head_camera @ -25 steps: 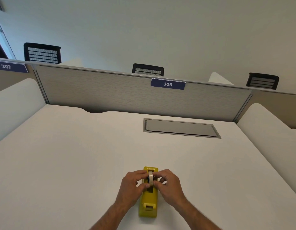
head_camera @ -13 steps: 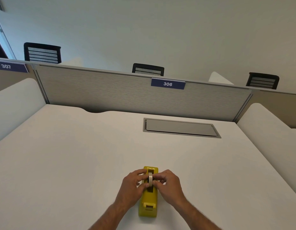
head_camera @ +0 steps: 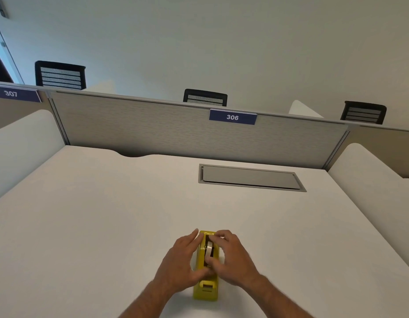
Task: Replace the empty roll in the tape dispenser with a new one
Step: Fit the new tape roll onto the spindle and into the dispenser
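Note:
A yellow tape dispenser (head_camera: 206, 293) lies lengthwise on the white desk (head_camera: 102, 226), close to the near edge. A whitish tape roll (head_camera: 209, 248) stands on edge in the dispenser's slot. My right hand (head_camera: 234, 258) comes in from the right and pinches the roll, fingertips over its far end and thumb at its near end. My left hand (head_camera: 179, 263) lies against the dispenser's left side with the fingers stretched out and apart, and its thumb reaches toward the roll's near edge. The roll's lower half is hidden inside the dispenser.
A grey cable hatch (head_camera: 250, 177) is set flush in the desk, far right of centre. A grey partition (head_camera: 141, 127) with a "306" label closes the back. White side panels (head_camera: 370, 175) flank the desk. Black chair backs show beyond the partition.
The roll has sunk lower into the dispenser. My left hand has let go of it, and its fingers have opened along the dispenser's side. My right hand stays on the roll.

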Action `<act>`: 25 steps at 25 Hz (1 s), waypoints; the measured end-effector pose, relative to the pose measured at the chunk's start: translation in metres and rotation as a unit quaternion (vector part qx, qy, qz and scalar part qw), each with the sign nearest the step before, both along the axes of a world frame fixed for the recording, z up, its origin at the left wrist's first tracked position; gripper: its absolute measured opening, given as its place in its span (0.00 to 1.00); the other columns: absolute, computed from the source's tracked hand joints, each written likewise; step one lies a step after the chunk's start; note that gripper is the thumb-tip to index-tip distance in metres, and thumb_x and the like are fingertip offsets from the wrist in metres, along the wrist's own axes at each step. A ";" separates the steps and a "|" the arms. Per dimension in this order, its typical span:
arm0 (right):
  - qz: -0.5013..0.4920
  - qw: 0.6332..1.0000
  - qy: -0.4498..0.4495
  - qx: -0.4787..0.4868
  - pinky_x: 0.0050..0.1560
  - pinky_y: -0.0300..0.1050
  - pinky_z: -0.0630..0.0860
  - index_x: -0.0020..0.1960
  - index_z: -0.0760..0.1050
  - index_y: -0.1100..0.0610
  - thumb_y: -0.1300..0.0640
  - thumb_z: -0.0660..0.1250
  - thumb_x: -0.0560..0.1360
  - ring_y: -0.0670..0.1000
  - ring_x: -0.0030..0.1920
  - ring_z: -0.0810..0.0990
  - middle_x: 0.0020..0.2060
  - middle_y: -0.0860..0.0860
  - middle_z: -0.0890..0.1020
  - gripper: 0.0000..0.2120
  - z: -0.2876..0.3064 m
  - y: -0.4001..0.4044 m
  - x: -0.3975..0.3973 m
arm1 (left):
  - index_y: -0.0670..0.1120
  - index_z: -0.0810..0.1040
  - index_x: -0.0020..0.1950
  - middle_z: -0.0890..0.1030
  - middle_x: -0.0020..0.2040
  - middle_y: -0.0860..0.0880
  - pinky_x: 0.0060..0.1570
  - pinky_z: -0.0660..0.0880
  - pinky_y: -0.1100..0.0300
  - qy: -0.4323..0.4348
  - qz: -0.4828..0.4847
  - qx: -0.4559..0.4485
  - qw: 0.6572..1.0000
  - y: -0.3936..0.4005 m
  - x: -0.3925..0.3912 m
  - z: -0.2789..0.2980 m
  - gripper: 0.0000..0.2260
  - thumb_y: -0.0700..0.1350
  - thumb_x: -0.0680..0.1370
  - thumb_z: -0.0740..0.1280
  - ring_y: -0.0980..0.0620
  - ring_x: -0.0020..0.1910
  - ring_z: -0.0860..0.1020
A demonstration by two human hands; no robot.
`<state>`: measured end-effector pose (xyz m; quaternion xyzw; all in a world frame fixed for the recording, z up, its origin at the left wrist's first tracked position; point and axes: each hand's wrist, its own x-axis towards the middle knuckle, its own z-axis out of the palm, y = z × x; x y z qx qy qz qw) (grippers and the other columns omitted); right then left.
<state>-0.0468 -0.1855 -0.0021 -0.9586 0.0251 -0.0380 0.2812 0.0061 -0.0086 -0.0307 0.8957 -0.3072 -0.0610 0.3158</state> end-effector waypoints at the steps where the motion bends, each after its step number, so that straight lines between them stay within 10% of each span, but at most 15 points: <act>1: 0.012 1.000 -0.005 -0.020 0.60 0.43 0.75 0.68 0.73 0.46 0.41 0.68 0.71 0.43 0.64 0.68 0.63 0.42 0.71 0.26 0.000 0.000 0.000 | 0.57 0.54 0.78 0.55 0.79 0.60 0.74 0.63 0.58 0.002 0.000 0.011 1.000 0.000 0.001 0.000 0.46 0.76 0.66 0.61 0.59 0.76 0.57; 10: 0.035 0.997 -0.065 -0.002 0.58 0.44 0.78 0.63 0.80 0.47 0.45 0.69 0.70 0.45 0.60 0.72 0.61 0.43 0.80 0.22 -0.006 -0.005 -0.005 | 0.60 0.55 0.78 0.55 0.79 0.62 0.74 0.62 0.56 0.084 0.003 -0.014 0.996 0.000 0.003 -0.002 0.50 0.79 0.59 0.60 0.58 0.77 0.57; 17: 0.034 0.991 -0.119 0.047 0.45 0.41 0.79 0.50 0.84 0.49 0.56 0.70 0.70 0.44 0.48 0.77 0.47 0.43 0.86 0.10 -0.005 -0.006 -0.002 | 0.72 0.70 0.60 0.65 0.69 0.65 0.69 0.65 0.57 0.112 0.028 -0.098 0.989 -0.007 0.008 -0.004 0.19 0.61 0.72 0.71 0.57 0.71 0.65; 25: -0.013 0.997 -0.038 0.063 0.48 0.45 0.81 0.55 0.83 0.46 0.43 0.67 0.69 0.43 0.51 0.78 0.50 0.41 0.85 0.17 -0.005 -0.010 0.009 | 0.65 0.73 0.63 0.67 0.69 0.63 0.67 0.66 0.60 0.107 0.052 -0.112 0.986 -0.011 0.007 -0.005 0.25 0.57 0.69 0.76 0.57 0.70 0.67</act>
